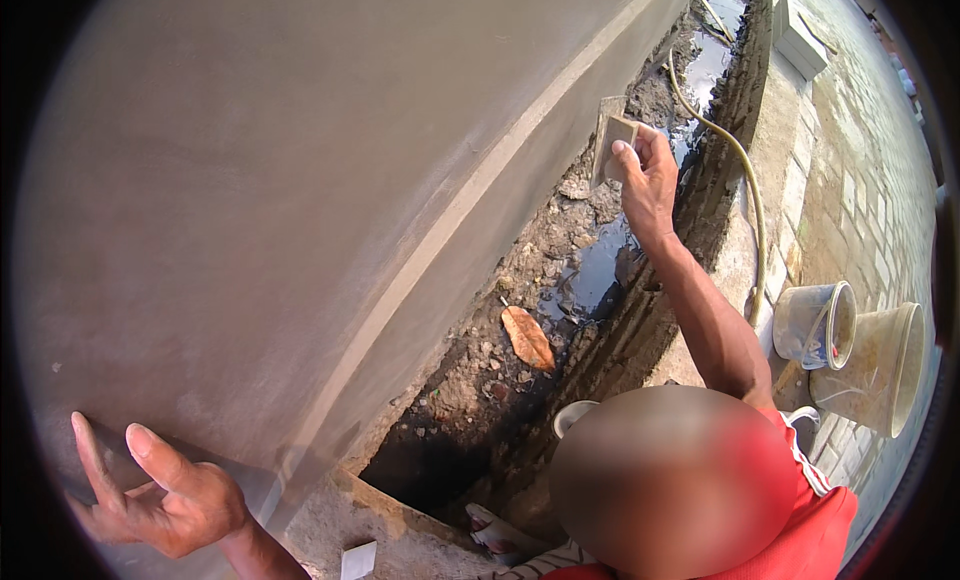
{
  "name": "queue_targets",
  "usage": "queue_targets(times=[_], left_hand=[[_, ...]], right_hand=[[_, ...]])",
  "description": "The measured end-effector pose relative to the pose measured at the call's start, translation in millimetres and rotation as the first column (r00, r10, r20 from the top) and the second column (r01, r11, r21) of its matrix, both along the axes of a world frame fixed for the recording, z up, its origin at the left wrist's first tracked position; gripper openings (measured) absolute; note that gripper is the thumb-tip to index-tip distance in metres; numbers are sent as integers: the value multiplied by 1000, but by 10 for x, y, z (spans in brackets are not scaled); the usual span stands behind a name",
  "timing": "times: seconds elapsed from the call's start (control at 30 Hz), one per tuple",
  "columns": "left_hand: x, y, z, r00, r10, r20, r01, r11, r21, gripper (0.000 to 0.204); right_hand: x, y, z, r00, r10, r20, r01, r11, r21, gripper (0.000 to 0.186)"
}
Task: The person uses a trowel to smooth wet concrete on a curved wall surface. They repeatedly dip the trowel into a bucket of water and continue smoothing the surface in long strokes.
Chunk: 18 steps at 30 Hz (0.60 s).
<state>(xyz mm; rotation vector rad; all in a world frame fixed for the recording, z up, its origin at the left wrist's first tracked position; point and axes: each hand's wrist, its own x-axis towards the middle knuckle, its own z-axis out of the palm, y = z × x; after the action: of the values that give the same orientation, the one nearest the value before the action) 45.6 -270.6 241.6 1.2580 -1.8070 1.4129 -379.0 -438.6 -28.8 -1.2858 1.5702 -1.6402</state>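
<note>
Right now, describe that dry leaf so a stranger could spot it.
Find the muddy trench along the foot of the grey plastered wall. Midway, beside the dark puddle, lies the dry leaf, the only flat orange-brown thing among grey rubble.

The single head view looks steeply down from close beside a smooth grey plastered wall (260, 180), which fills the frame from nine to twelve o'clock. A muddy trench (560, 280) runs from six toward one o'clock, with paved ground (860, 180) at three. Fisheye bending curves the wall's edge; dark rim surrounds everything.
</note>
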Motion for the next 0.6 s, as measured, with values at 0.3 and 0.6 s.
queue_targets(times=[0.3, 0.6], left_hand=[[-105, -35, -49, 997, 12, -77, -14, 1000, -25, 27], [-102, -41, 89, 996, 14, 86, -12, 1000, -23, 24]], right_hand=[[501, -27, 157, 995, 92, 45, -82, 980, -181, 29], [634, 140, 596, 978, 170, 122, -137, 960, -244, 31]])
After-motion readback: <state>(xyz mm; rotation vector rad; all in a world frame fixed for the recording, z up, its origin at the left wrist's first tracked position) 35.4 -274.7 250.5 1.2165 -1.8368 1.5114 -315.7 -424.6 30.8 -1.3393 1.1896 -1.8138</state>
